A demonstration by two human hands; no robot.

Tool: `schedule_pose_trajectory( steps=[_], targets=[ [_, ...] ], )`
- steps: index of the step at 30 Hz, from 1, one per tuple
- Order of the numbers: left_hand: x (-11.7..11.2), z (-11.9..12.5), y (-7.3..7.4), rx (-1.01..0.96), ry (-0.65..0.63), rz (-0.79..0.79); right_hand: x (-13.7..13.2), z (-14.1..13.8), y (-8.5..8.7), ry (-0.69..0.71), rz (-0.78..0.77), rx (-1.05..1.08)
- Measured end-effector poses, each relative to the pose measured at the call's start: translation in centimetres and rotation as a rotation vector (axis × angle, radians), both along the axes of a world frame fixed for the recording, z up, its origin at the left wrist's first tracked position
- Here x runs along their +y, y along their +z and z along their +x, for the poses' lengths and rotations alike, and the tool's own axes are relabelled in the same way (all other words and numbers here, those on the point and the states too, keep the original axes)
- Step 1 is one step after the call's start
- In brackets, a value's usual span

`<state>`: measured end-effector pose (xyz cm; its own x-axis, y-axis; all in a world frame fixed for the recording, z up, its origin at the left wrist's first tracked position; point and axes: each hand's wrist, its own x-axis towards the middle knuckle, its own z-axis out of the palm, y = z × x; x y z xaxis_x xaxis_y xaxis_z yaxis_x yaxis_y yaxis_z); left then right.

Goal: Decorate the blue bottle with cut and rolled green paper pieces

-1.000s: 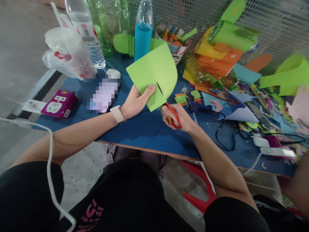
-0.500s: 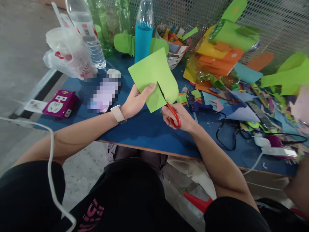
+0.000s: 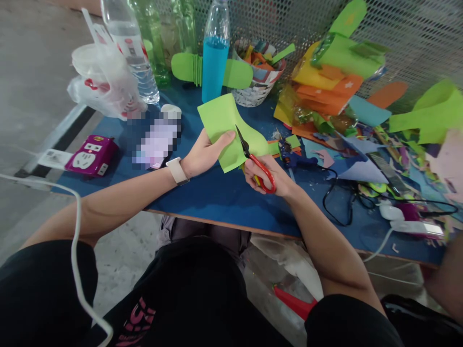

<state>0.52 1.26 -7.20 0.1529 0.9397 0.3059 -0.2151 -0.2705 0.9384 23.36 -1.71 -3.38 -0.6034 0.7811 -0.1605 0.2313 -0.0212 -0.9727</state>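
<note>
A bright green sheet of paper (image 3: 218, 115) is pinched by my left hand (image 3: 203, 153), thumb on top, above the blue table. My right hand (image 3: 269, 174) grips red-handled scissors (image 3: 257, 166) with dark blades. The blades lie across the sheet, their tips close to my left thumb. To the right of the blades the paper bends in a curve toward my right hand. Part of the scissors' handle is hidden by my fingers.
Behind the sheet stand a bottle of blue liquid (image 3: 214, 62) and a woven paper basket (image 3: 258, 79). A phone (image 3: 157, 140) and a purple power socket (image 3: 92, 155) lie left. Paper scraps (image 3: 361, 168), a glue gun (image 3: 294, 156) and black cable crowd the right.
The green paper has tipped lower and its right part bends more. The scissors have shifted slightly right and down, and more of the blades shows. My left hand keeps its hold.
</note>
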Motion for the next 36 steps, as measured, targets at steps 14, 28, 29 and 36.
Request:
schedule_pose_trajectory(
  steps=[14,28,29,36],
  targets=[
    [0.08,-0.12,-0.08,-0.036,0.008,0.013,0.01,-0.15,-0.23,-0.002,-0.004,-0.009],
    [-0.02,-0.04,-0.19,-0.071,0.024,-0.051,-0.02,-0.34,-0.21,-0.002,-0.039,0.020],
    [-0.03,-0.03,-0.17,-0.071,0.027,-0.057,-0.01,-0.34,-0.24,0.001,-0.034,0.019],
    [0.06,0.13,-0.15,-0.050,-0.002,0.015,0.04,-0.32,-0.38,0.001,-0.023,0.020]
  ],
)
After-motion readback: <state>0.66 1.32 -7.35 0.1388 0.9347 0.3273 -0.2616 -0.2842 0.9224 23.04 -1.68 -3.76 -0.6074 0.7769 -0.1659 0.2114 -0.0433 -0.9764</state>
